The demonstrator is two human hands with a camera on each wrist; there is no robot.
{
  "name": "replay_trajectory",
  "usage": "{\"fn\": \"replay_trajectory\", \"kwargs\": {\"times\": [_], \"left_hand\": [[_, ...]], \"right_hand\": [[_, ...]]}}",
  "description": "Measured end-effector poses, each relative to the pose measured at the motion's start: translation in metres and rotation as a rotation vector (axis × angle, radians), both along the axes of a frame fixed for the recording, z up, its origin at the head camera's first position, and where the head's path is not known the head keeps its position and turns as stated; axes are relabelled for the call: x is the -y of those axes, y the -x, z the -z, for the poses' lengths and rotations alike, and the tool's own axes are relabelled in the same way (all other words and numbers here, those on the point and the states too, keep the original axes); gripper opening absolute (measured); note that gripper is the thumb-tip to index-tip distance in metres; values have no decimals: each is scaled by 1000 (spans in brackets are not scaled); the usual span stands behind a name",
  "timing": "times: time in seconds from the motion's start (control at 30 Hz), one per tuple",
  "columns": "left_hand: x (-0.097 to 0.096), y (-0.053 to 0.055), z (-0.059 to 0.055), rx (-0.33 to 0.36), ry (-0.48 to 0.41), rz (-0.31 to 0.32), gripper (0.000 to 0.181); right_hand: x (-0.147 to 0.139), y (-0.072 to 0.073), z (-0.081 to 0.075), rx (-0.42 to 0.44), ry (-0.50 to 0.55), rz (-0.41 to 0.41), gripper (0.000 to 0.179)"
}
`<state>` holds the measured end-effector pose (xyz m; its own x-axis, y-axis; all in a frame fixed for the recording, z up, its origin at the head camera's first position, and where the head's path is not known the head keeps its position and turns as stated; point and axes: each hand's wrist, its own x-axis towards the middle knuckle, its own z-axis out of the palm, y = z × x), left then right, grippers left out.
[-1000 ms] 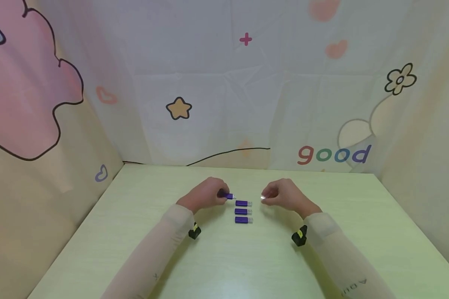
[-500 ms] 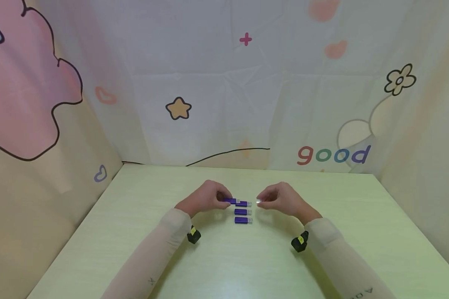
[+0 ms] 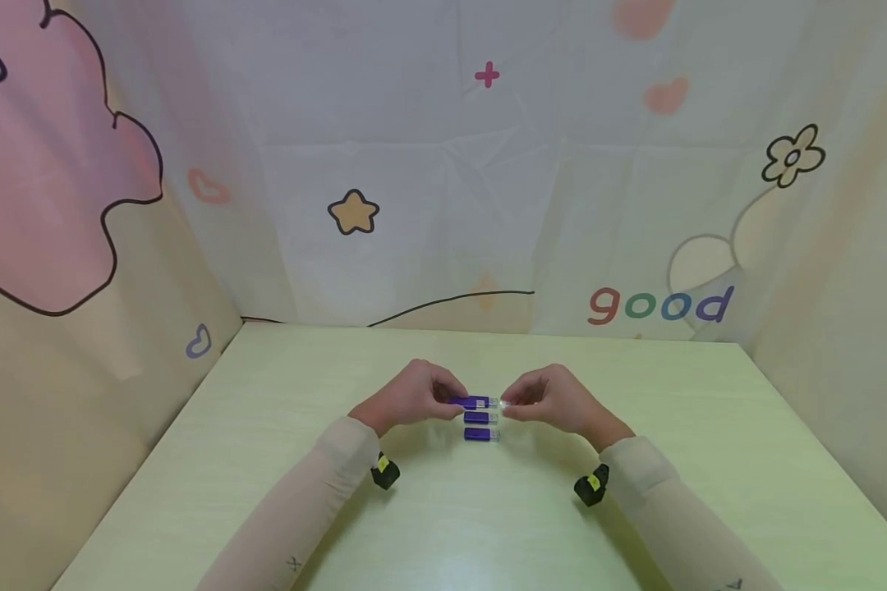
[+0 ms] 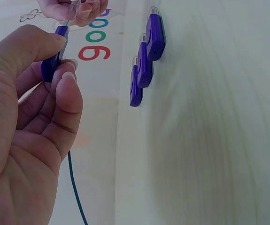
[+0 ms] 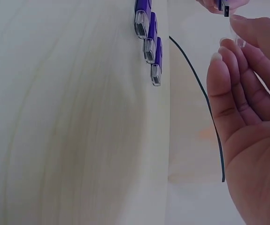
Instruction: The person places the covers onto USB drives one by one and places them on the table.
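My left hand pinches a purple USB flash drive between thumb and fingers, its metal plug bare and turned to the right. Facing it, my right hand holds a small clear cap by the fingertips. In the right wrist view a slight gap shows between plug and cap. Below the hands, three more purple flash drives lie on the table in a column: a near one, a middle one and a far one. Clear caps cover their plugs. The held drive partly overlaps the far one in the head view.
The pale wooden table reaches back to a printed curtain behind it, with more curtain on both sides. Small black cameras sit at the left wrist and the right wrist.
My left hand has moved right and slightly nearer with the flash drive. The right hand has come left with the cap, so the two are now close. The three drives lie still.
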<state>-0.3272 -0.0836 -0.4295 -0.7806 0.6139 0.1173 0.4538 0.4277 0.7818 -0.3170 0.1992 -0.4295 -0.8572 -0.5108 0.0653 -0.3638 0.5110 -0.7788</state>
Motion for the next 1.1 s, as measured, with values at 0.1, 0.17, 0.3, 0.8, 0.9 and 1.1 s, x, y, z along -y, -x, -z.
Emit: {"fn": "replay_trajectory", "kwargs": {"times": [0.1,0.17,0.3,0.8,0.9,1.1], "left_hand": [[-1,-2,-1,-5,-9,11,14],[-1,-2,-1,-8,-10,14,14],[-2,-3,-4,-9,-10,20,14],[-7,-4,-5,1,-32,30,13],[-8,-4,-5,6,-30,30,13],[-9,-6,-5,17,-36,34,13]], "right_hand": [[1,-1,0,6,14,-16,19],[1,-1,0,9,25,-27,20],[1,-2,0,4,34,-45,23],[2,-4,-2,-2,68,-73,22],[2,-4,-2,-6,74,-77,24],[3,-5,-2,-5,93,-88,22]]}}
